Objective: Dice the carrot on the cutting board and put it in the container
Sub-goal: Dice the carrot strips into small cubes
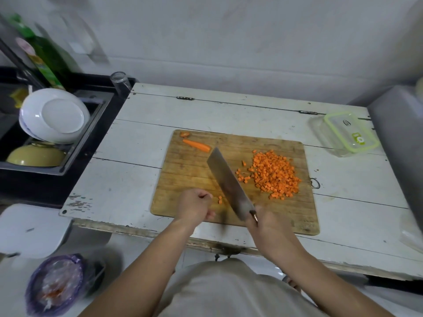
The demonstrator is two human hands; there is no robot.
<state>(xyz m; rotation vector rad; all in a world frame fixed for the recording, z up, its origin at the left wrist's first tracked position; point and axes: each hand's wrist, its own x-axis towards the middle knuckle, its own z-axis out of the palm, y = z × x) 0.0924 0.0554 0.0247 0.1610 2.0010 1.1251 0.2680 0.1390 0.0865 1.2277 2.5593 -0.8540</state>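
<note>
Head view, right hand (265, 221) grips cleaver (229, 184), no legible writing

A pale grey wall (229, 30) runs behind the table (128, 170), its surface plain and a little smudged, lit by soft, even light. The table is made of white-painted wooden planks, scuffed and chipped along the near edge, with 2 small metal hinges (185, 98) set along a seam near its far side. To the left stands a dark sink (96, 124) holding a white bowl (53, 115) tipped on its side above a yellow bowl (35, 155); a green bottle (43, 53) rises behind them and a clear glass (120, 82) stands at the sink's corner. A purple bag (53, 284) lies on the pale floor at lower left.
</note>
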